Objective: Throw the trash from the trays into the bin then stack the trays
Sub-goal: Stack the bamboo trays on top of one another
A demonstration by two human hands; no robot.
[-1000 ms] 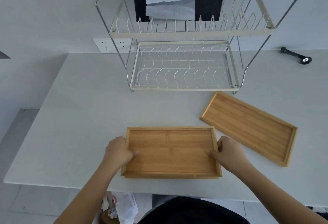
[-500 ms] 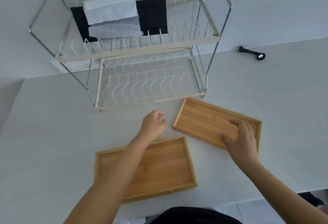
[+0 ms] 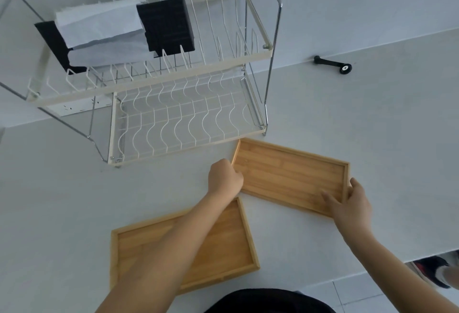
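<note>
Both trays empty of trash; bin out of view. Left hand closed on far tray left end, right hand clasping right end. Near tray on table. Stacking pending.

Soft even daylight, faint shadows, wide-angle edge warping

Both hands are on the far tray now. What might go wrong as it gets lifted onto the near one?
The far tray lies right by the dish rack, so a corner might clip the frame on lifting. The left hand and right hand grip opposite ends, so it may tip. The near tray sits skewed, so the stack might land misaligned.
</note>
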